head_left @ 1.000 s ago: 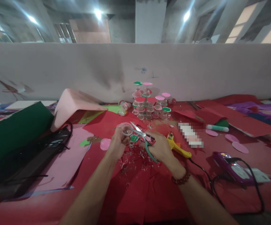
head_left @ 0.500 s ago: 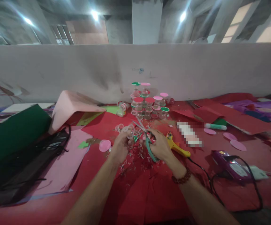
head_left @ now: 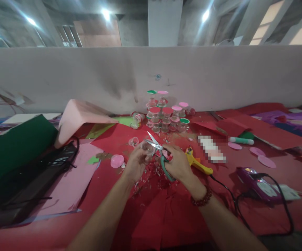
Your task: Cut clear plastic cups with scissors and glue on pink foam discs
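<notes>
My left hand (head_left: 136, 161) is closed on a clear plastic cup-like piece (head_left: 148, 149), held a little above the red table covering. My right hand (head_left: 177, 164) grips green-handled scissors (head_left: 164, 164). Their blades are spread, and the lower blade reaches to the clear piece; whether it is inside or in front, I cannot tell. Under my hands lie many small paper scraps (head_left: 157, 170). Just beyond the left hand is another small clear cup (head_left: 133, 141). A pink disc (head_left: 117, 161) lies to its left.
Stacked clear cups with red, pink and green round tops (head_left: 164, 115) stand against the low wall (head_left: 101, 76). Right of my hand are a yellow glue gun (head_left: 199, 165), a green-and-white marker (head_left: 241, 141) and a purple power strip (head_left: 258, 186). Pink paper (head_left: 69, 181) and a black bag (head_left: 36, 177) lie left.
The scissors have moved left and their blades now overlap the clear piece. My left hand has turned that piece so that its wider side shows.
</notes>
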`<state>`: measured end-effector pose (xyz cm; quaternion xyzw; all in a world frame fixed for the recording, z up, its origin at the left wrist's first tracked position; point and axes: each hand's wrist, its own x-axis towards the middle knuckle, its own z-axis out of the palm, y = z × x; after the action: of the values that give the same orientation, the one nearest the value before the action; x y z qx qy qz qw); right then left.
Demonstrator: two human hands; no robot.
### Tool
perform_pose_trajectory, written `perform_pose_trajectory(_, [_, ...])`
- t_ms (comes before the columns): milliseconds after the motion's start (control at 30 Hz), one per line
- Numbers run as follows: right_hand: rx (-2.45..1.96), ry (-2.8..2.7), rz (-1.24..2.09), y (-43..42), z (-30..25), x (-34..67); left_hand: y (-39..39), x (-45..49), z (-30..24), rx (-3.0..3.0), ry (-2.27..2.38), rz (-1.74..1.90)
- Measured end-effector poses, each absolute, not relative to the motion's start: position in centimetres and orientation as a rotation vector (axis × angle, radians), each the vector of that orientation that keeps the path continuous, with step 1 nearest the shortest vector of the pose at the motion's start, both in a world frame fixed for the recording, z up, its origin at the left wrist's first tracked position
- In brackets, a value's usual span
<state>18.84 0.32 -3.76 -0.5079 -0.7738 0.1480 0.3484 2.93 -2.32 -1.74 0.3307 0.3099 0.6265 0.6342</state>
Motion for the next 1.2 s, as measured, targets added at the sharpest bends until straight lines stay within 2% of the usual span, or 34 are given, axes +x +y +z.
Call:
perform_pose_trajectory(233, [-1.267,-1.984,0.477,-0.2,-3.1,18.6,-2.2,2.6,-1.6,0.727,0.73,1.423])
perform_pose_trajectory(400, [-1.43,-1.918,0.535,0.5,-2.8,19.2,-2.7,2.8,-1.3,0.765,0.687,1.292])
perform_pose_trajectory(633, [-1.362,-1.862,0.55,0.4,-2.8,18.9,-2.0,2.0,-1.3,0.568,0.719,1.425])
perform_pose_trajectory(833, [-1.342,-1.995,0.404,-0.4,-3.1,18.5,-1.8,1.8,-0.9,0.489,0.732,1.497])
perform_pose_trajectory(1200, [-1.367,-2.057,0.242,-0.7,-3.1,18.4,-1.8,2.3,-1.9,0.707,0.781,1.483])
